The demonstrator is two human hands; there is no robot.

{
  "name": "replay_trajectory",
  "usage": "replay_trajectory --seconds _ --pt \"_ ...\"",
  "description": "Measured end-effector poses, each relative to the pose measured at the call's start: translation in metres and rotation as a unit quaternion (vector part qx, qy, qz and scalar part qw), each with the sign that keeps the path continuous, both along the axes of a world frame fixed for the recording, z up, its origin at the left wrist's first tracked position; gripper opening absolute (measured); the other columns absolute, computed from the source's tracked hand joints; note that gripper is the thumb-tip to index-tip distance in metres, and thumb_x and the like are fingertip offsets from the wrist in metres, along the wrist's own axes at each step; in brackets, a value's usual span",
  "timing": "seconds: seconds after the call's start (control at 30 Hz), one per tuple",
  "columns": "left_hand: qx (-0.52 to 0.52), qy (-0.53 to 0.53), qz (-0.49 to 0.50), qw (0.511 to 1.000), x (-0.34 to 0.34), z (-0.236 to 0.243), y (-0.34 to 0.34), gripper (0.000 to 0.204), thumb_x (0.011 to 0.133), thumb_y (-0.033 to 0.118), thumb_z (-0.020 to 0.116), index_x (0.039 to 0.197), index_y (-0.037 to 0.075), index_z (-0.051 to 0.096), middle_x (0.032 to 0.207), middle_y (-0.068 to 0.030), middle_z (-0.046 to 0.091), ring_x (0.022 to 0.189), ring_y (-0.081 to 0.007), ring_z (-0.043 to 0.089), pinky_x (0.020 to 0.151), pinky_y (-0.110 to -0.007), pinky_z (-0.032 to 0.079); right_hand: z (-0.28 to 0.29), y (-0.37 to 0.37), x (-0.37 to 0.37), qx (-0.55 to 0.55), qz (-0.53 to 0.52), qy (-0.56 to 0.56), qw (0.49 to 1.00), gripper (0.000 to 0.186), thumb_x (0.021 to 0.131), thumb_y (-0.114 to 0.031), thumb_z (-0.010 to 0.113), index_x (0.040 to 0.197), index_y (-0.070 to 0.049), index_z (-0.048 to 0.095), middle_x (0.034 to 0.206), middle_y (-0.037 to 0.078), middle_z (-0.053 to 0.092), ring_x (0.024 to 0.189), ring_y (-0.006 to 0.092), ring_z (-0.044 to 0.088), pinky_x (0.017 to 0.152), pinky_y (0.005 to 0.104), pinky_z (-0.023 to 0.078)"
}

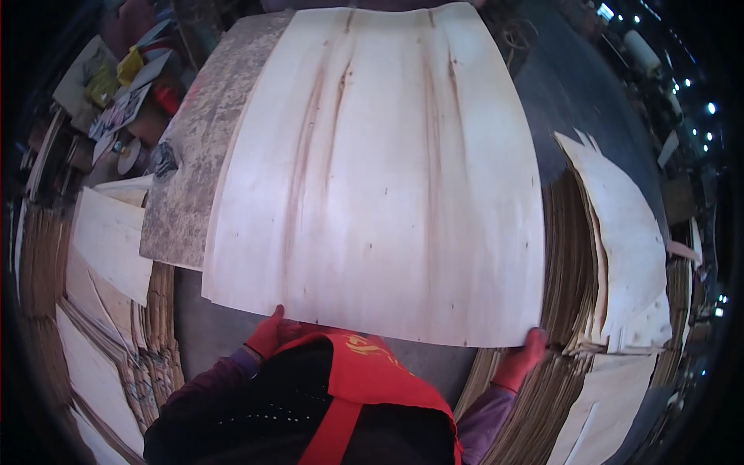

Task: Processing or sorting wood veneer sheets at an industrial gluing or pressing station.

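Note:
A large pale sheet of wood veneer (380, 186) with brown grain streaks stretches away from me over a worn table (205, 132). My left hand (270, 333), in a red glove, grips its near edge left of the middle, thumb on top. At the near right corner, my right hand (521, 363), also red-gloved, holds the same sheet. Both hands are closed on the edge, and their fingers are mostly hidden beneath it. The near part of the sheet juts past the table toward my red apron (387, 372).
Tall veneer stacks stand on the right (620, 240) and on the left (108, 248). Another veneer stack (597, 403) lies by my right arm. Beyond the table's left side are a yellow bag (129, 68) and assorted clutter. Grey floor (577, 85) runs along the far right.

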State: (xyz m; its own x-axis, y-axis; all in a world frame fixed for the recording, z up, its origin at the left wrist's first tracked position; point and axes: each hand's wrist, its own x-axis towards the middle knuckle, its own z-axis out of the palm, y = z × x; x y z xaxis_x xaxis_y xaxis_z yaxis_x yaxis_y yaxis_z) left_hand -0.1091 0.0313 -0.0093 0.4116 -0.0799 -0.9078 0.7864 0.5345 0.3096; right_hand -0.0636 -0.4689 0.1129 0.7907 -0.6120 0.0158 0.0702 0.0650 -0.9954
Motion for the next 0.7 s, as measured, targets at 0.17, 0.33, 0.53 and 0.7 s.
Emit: replay_trajectory --seconds 0.17,0.33,0.53,0.7 --pt "0.046 -0.044 0.014 0.998 0.01 0.0 -0.011 0.063 0.089 0.051 0.05 0.109 -0.009 0.053 0.1 -0.0174 0.062 0.088 -0.0252 0.062 0.081 -0.035 0.051 -0.106 -0.011 0.034 0.054 -0.052 0.146 0.986 0.027 0.09 -0.027 0.054 0.101 -0.003 0.058 0.091 0.005 0.059 0.079 0.0159 0.057 0.067 0.0323 0.049" --pt "0.079 -0.08 0.026 0.993 0.016 0.003 -0.018 0.057 0.089 0.047 0.053 0.105 -0.007 0.054 0.088 -0.0156 0.063 0.071 -0.0227 0.062 0.068 -0.035 0.052 -0.075 0.0 0.068 0.005 -0.047 0.116 0.992 0.029 0.089 -0.027 0.053 0.101 -0.001 0.058 0.09 0.006 0.06 0.078 0.0153 0.056 0.065 0.0311 0.047" --pt "0.155 -0.117 0.147 0.97 0.022 -0.005 -0.026 0.033 0.088 0.033 0.059 0.078 0.003 0.051 0.064 -0.0069 0.053 0.051 -0.0153 0.049 0.05 -0.031 0.045 -0.095 -0.01 0.068 -0.075 0.02 0.108 0.991 0.027 0.089 -0.024 0.05 0.097 0.001 0.055 0.089 0.006 0.057 0.078 0.0158 0.055 0.068 0.0313 0.048" --pt "0.12 -0.195 0.219 0.949 0.043 -0.033 -0.005 0.027 0.088 0.026 0.06 0.074 0.006 0.048 0.06 -0.0061 0.05 0.049 -0.0165 0.048 0.047 -0.031 0.044 -0.091 0.015 0.093 -0.037 0.032 0.132 0.99 0.027 0.091 -0.026 0.049 0.096 0.0 0.056 0.087 0.005 0.058 0.072 0.0137 0.055 0.054 0.0285 0.049"
